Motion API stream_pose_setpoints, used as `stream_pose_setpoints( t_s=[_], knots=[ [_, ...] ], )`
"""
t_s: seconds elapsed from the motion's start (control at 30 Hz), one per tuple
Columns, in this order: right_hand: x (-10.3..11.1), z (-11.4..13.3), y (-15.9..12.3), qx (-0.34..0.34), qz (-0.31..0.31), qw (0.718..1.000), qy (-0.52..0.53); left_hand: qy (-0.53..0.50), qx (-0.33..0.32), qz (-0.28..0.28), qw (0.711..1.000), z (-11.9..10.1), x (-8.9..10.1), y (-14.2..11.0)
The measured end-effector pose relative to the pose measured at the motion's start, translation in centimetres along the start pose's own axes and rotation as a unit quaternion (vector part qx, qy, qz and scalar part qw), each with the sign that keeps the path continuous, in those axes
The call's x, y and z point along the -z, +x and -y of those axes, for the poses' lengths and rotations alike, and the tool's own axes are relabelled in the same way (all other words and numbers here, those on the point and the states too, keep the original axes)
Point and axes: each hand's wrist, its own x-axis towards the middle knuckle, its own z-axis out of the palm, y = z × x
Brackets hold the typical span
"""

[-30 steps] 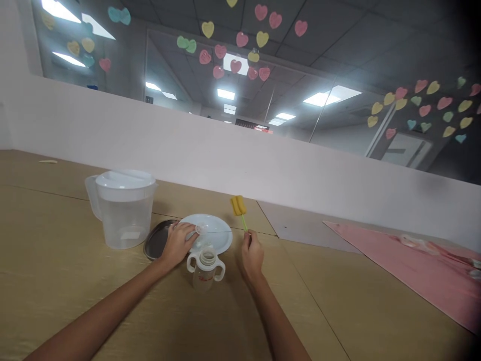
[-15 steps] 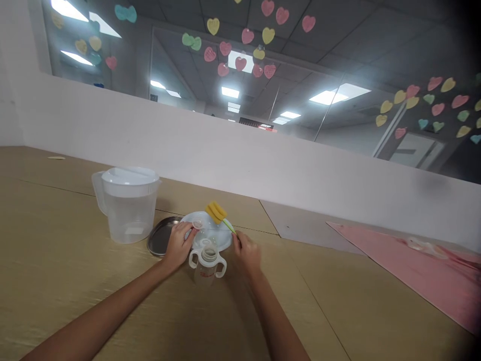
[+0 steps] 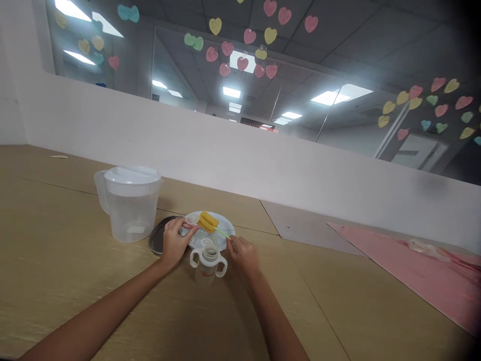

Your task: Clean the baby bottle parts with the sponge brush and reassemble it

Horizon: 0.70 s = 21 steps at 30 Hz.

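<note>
Pinching a clear nipple (image 3: 191, 219), the left hand (image 3: 175, 244) holds it over a plate (image 3: 224, 231), while the closed right hand (image 3: 243, 255) grips a brush (image 3: 208, 221) by its long stick, so its sponge sits near.

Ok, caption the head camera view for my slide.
Left hand holds a clear bottle teat, right hand a yellow sponge bottle brush, above a white plate.

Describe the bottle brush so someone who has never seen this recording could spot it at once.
On the table, just right of the clear jug, is a white plate. Over it, the right hand holds the brush by its thin green handle. Nothing else nearby has its yellow sponge head.
</note>
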Motion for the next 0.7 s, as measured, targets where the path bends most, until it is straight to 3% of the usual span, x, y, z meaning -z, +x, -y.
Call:
stream_pose_setpoints(
  t_s=[0.43, 0.7],
  knots=[
    [0.82, 0.34, 0.08, 0.074, -0.007, 0.997, 0.005, -0.004, -0.01, 0.02, 1.0, 0.47, -0.08, 0.03],
    [0.94, 0.23, 0.18, 0.016, 0.013, 0.998, 0.051, -0.014, -0.016, 0.044, 0.999, 0.8, -0.16, 0.08]
  ],
)
